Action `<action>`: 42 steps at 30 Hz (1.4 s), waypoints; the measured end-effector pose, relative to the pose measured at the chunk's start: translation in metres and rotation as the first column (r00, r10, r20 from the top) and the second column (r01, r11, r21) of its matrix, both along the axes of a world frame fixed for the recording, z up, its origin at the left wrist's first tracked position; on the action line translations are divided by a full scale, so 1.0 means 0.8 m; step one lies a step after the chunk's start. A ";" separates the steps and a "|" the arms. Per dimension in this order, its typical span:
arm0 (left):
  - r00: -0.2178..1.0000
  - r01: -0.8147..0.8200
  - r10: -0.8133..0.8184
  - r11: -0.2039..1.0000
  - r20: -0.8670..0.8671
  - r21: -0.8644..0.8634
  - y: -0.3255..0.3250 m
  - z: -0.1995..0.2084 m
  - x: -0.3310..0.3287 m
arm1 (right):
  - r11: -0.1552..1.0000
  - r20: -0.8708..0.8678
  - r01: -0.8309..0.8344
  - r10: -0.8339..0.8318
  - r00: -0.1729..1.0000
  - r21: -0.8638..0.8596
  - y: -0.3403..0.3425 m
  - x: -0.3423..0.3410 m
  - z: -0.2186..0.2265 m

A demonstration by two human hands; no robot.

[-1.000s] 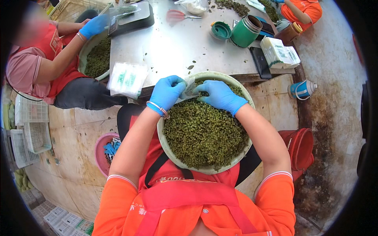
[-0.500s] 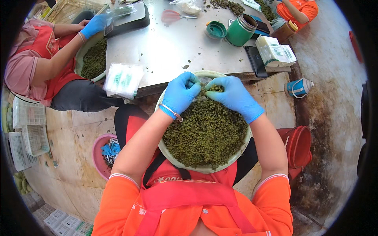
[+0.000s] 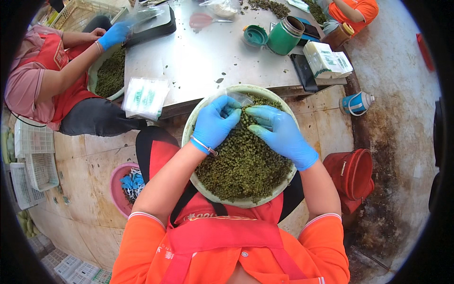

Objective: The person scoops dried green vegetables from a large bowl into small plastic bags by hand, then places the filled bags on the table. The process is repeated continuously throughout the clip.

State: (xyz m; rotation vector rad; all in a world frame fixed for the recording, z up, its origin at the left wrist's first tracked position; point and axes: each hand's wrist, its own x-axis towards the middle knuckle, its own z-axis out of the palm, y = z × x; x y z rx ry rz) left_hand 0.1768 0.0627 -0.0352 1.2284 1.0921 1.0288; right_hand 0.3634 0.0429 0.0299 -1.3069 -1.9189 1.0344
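Below, my left hand (image 3: 215,124), in a blue glove, rests on the heap of small green peppercorn-like berries (image 3: 246,165) that fills the round pale-green plastic basin (image 3: 208,189) on my lap; its fingers are curled closed around the mouth of a small clear plastic bag (image 3: 240,98) at the far rim of the basin. My right hand (image 3: 279,135), also blue-gloved, lies flat on the berries just beside the left, fingers loosely spread and pointing toward the bag; whether it grips anything I cannot tell, as the fingertips are partly hidden. The basin's far edge sits against the grey metal table (image 3: 208,61). On the table stand a green lidded metal canister (image 3: 285,35), its loose green lid (image 3: 256,36), a black phone (image 3: 304,72) and a stack of white printed packets (image 3: 144,97). Another person's blue-gloved hand (image 3: 115,34) works at the table's far-left corner, over a second basin of berries (image 3: 109,73).
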 end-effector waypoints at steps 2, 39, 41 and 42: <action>1.000 0.011 -0.011 1.000 0.004 -0.028 -0.001 0.001 -0.004 | 0.998 0.038 0.047 -0.046 0.998 -0.034 0.006 0.005 -0.001; 0.955 0.022 0.000 0.997 0.295 -0.071 -0.013 0.031 0.006 | 0.939 -0.135 0.341 -0.333 0.933 0.039 0.012 0.006 -0.019; 0.973 0.004 0.000 1.000 0.229 -0.016 -0.018 0.033 0.008 | 0.954 -0.067 0.254 -0.267 0.961 -0.158 0.012 0.007 -0.021; 0.987 -0.006 0.000 0.999 0.162 0.038 -0.022 0.031 0.013 | 0.943 -0.037 0.212 -0.229 0.973 -0.256 0.012 0.009 -0.022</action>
